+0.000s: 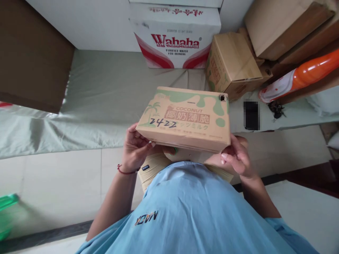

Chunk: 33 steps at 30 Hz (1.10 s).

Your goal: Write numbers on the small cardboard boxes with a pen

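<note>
Between my two hands is a brown cardboard box [190, 121] with green print, the word COCONUT and a handwritten 2422. My left hand [136, 148] grips its near left corner, with fingers curled at the side and the thumb along the lower edge. At the near right corner, my right hand [238, 155] closes on the box, its fingertips partly hidden behind the side. The box is tilted, its printed face turned up toward me. A small dark hole shows in its far right corner.
A white Wahaha carton [180, 38] stands at the back of the cloth-covered surface [106, 98]. A similar brown box [233, 63], an orange bottle [304, 76] and a blurred-out black object [251, 115] are to the right. A large brown carton [31, 53] is on the left.
</note>
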{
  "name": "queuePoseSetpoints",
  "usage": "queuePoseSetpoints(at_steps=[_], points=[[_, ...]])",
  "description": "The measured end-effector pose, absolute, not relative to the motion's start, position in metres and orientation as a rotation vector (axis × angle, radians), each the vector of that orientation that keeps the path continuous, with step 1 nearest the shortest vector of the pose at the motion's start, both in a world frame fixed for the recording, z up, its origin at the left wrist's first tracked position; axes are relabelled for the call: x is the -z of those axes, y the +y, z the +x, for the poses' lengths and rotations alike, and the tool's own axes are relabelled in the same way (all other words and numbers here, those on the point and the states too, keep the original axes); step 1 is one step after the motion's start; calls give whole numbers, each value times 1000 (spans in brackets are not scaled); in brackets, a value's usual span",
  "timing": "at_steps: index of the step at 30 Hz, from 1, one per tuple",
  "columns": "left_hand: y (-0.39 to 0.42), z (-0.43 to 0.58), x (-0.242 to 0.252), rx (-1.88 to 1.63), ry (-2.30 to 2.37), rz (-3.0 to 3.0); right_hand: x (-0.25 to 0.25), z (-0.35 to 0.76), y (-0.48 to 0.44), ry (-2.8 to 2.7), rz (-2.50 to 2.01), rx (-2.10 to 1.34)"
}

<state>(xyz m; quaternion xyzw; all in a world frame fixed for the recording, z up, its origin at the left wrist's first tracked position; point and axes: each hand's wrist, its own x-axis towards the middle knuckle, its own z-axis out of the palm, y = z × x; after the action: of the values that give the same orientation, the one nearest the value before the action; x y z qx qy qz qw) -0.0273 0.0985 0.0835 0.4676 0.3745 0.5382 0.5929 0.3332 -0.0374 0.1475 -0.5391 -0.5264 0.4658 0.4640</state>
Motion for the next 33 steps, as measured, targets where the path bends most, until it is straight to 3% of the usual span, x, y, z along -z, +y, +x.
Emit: queuePoseSetpoints(at_steps=[6,12,16,19,23,27,33], points=[[104,-33,-50,-1287,956,927,-169,304,-20,-1756,-1327,-863],[109,-31,-52,-1372,997,918,-177,286,0,-1917,-1277,-798],[107,-29,-59,-1461,1041,1089,-162,289,-2,-1647,-1231,-985],[99,-21,-72,-1541,1046,1260,-134,300,-5,-1114,-1219,-1216],[91,3,-107,-1427,965,1946,-96,321,-10,-480,-1112,-1245],[92,27,-138,-1398,724,2252,-79,335,-19,-401,-1080,-1251],[84,25,-135,-1296,740,1771,-88,338,-31,-551,-1255,-1091]])
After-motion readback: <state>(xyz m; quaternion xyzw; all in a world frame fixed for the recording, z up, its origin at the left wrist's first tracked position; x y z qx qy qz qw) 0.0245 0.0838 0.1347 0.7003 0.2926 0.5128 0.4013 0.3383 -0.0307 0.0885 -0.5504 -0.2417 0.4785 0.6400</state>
